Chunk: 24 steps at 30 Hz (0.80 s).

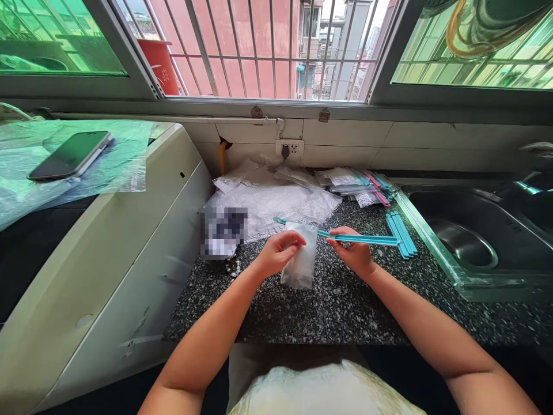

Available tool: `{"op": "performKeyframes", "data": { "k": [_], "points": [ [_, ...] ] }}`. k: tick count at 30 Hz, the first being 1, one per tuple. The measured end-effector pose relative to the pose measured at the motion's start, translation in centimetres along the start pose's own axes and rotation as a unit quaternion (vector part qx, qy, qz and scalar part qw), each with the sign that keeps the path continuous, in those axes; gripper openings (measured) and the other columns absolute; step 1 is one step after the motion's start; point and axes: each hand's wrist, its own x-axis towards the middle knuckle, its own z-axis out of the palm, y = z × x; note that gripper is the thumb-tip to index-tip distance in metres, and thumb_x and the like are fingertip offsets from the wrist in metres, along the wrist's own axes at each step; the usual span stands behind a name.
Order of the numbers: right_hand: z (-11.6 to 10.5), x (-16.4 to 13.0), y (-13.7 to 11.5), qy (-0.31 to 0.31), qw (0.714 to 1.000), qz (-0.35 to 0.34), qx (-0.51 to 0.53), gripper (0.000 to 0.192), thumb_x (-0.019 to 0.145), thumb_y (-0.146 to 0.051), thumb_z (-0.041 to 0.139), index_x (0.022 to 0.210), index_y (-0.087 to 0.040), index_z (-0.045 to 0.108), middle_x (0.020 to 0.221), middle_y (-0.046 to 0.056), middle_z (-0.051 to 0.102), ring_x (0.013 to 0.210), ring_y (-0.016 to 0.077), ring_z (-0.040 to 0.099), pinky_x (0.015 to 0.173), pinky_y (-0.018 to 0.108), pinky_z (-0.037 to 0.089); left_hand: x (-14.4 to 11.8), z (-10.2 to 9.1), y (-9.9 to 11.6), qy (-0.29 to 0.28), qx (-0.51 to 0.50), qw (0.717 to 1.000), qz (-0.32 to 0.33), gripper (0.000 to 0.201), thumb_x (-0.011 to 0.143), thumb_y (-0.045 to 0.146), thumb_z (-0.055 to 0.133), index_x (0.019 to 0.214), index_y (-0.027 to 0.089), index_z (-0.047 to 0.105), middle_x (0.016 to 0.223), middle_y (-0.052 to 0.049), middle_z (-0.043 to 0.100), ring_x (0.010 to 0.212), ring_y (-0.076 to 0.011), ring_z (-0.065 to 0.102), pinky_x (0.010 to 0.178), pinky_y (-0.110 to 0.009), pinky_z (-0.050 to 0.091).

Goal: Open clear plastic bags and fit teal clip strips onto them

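Observation:
My left hand [280, 252] is closed, thumb and fingers pinching the upper edge of a small translucent plastic bag [302, 268] that hangs over the counter. My right hand [351, 252] grips a long, thin teal plastic strip [367, 238] between thumb and fingers. This strip points right, and a thinner teal length runs left from the right hand behind the bag, its tip showing past the bag's left side. Whether the two lengths are one hinged piece I cannot tell. Several similar teal strips [401, 235] lie side by side to the right of my right hand.
A pile of clear plastic bags [276, 196] covers the back of the speckled counter [345, 311]. Filled packets [345, 178] with teal and pink strips lie behind. A sink [458, 242] is at right; a phone [71, 155] rests on plastic at left. A blurred-out item [223, 231] lies left.

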Motion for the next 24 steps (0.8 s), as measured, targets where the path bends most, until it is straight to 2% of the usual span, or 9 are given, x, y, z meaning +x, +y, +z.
{"op": "performKeyframes", "data": {
  "k": [11,17,22,24],
  "points": [
    [-0.4,-0.1,-1.3,0.005,0.999,0.008,0.035,0.005,0.081,-0.025,0.06,0.082,-0.021,0.062,0.076,0.004,0.067,0.07,0.0173,0.064,0.064,0.032,0.055,0.4,-0.2,-0.3,0.005,-0.021,0.999,-0.027,0.01,0.066,0.023,0.058,0.071,0.017,0.063,0.072,-0.003,0.064,0.071,-0.0146,0.055,0.067,-0.026,0.044],
    [-0.5,-0.2,-1.5,-0.003,0.999,0.015,0.032,0.006,0.081,-0.027,0.06,0.08,-0.021,0.062,0.076,0.004,0.068,0.07,0.0177,0.064,0.065,0.033,0.055,0.5,-0.3,-0.1,0.026,-0.034,0.998,-0.044,0.01,0.067,0.025,0.056,0.071,0.017,0.062,0.071,-0.002,0.061,0.07,-0.014,0.053,0.065,-0.025,0.042],
    [-0.4,-0.2,-1.6,0.008,0.999,0.013,0.035,0.005,0.08,-0.026,0.061,0.08,-0.021,0.062,0.075,0.003,0.067,0.069,0.0171,0.064,0.063,0.032,0.055,0.4,-0.4,-0.1,-0.003,-0.034,0.998,-0.054,0.008,0.067,0.022,0.056,0.071,0.017,0.06,0.068,0.0,0.057,0.065,-0.0119,0.049,0.06,-0.023,0.038],
    [-0.4,-0.2,-1.7,0.015,0.999,0.011,0.038,0.005,0.081,-0.026,0.061,0.079,-0.021,0.061,0.073,0.003,0.067,0.068,0.0169,0.064,0.063,0.032,0.055,0.3,-0.4,-0.1,-0.01,-0.049,0.997,-0.054,0.012,0.069,0.023,0.058,0.079,0.018,0.06,0.061,0.003,0.052,0.057,-0.0095,0.043,0.054,-0.021,0.033]
  ]
}}
